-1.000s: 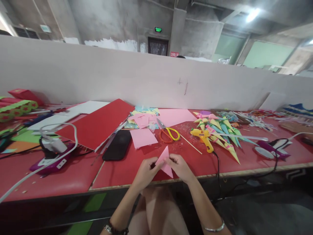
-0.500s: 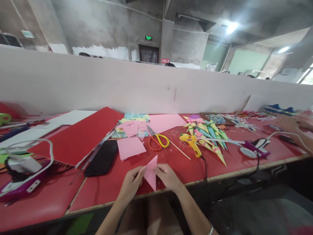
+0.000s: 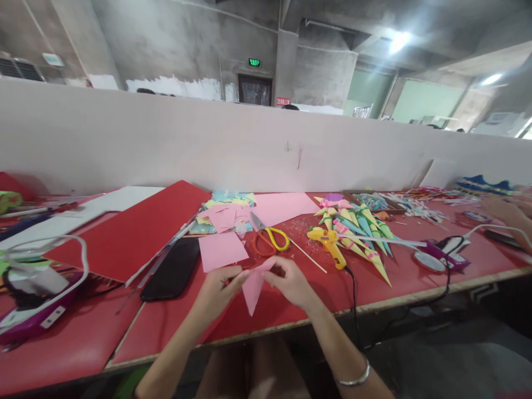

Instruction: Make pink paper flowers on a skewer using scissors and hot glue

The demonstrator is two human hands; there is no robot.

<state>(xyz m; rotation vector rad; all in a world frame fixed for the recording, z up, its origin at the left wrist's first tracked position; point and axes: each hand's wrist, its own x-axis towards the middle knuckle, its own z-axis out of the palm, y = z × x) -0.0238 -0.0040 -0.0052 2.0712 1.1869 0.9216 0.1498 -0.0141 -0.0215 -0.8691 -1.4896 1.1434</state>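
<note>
A sheet of pink paper [image 3: 252,291], bent into a cone-like shape with its point downward, is held up over the front of the red table. My left hand [image 3: 222,291] pinches its left upper edge. At the right upper edge, the thumb and fingers of my right hand [image 3: 288,281] are closed on the same paper. Just beyond my hands lie scissors [image 3: 272,241] with one orange-red and one yellow handle loop. Pink paper squares [image 3: 222,250] rest beyond my left hand, and a thin stick [image 3: 308,256] lies beyond my right.
A yellow glue gun [image 3: 330,246] with a trailing cord lies right of my hands, beside several decorated paper cones [image 3: 366,227]. A black phone [image 3: 171,271], red board [image 3: 141,233] and purple power strip [image 3: 33,321] are left. Another person's hand [image 3: 502,210] is at far right.
Both hands have lifted slightly and turned the pink paper. Its point now faces down between them, where before it stood as a flat triangle with points up and down.
</note>
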